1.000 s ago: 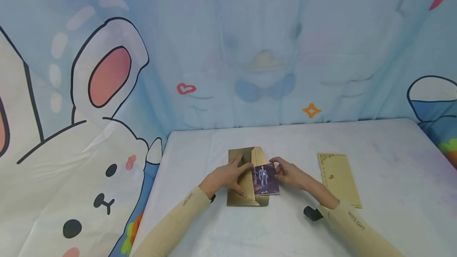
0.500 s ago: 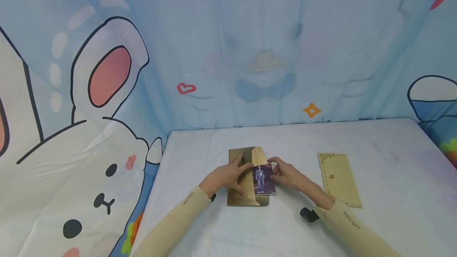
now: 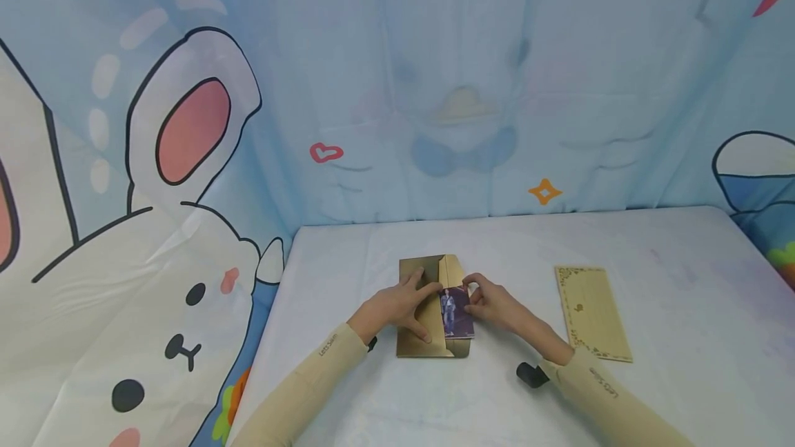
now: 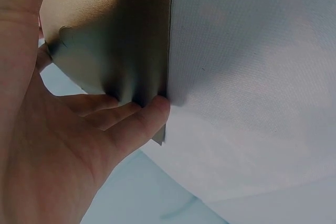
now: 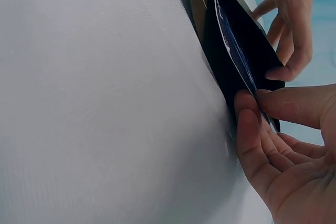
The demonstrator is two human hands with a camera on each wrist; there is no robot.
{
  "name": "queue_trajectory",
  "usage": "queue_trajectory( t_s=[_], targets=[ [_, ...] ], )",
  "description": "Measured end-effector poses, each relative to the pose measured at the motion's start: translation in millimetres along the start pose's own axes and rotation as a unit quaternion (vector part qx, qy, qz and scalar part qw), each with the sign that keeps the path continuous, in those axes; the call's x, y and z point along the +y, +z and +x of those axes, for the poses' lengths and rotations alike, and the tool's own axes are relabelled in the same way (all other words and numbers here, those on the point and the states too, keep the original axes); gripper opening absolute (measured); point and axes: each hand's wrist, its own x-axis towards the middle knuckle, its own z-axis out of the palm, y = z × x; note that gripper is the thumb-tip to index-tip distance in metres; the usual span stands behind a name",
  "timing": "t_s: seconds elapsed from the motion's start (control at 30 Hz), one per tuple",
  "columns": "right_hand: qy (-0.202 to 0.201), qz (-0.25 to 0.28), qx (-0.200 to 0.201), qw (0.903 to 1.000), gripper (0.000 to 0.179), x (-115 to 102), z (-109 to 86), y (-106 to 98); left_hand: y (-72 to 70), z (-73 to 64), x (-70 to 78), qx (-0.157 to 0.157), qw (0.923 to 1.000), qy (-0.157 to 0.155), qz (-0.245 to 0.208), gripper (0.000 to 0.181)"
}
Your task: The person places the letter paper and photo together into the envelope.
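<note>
A gold envelope (image 3: 413, 349) lies on the white table with its flap side to the right. My left hand (image 3: 397, 305) rests on it with fingers spread, and in the left wrist view its fingertips touch the envelope's gold surface (image 4: 136, 35). From the right, my right hand (image 3: 499, 305) pinches the outer edge of a dark photo (image 3: 458, 312) of a standing figure. The photo's left edge is at the envelope's mouth, the rest showing over the flap. In the right wrist view, thumb and fingers grip the photo (image 5: 233, 43) edge-on beside the dark envelope wall.
A second gold piece, flat with a patterned border (image 3: 593, 312), lies to the right on the white table (image 3: 348, 399). Behind the table hangs a blue curtain (image 3: 373, 88) with cartoon prints. A black wrist device (image 3: 532, 374) sits at the right sleeve.
My right hand has moved left with the photo, and less of the photo shows outside the envelope's mouth. The left hand has stayed in place on the envelope.
</note>
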Motion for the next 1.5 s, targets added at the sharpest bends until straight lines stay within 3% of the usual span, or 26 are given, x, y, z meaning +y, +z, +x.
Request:
queue_trajectory(
  t_s=[0.77, 1.33, 1.5],
  targets=[
    [-0.032, -0.001, 0.002, 0.9995, 0.046, -4.2, 7.7, 8.0, -1.6, 0.6, -1.2, -0.001, 1.0, -0.004, 0.007, 0.11],
    [0.005, 0.019, 0.001, 0.9998, 0.046, -11.3, 7.2, 17.2, 2.1, -0.4, -0.4, 0.001, 1.0, 0.002, 0.004, 0.109],
    [-0.003, 0.017, 0.006, 0.9998, 0.044, -12.3, 7.2, 18.2, 1.6, 0.5, -0.8, 0.009, 0.9998, 0.006, 0.015, 0.11]
  ],
)
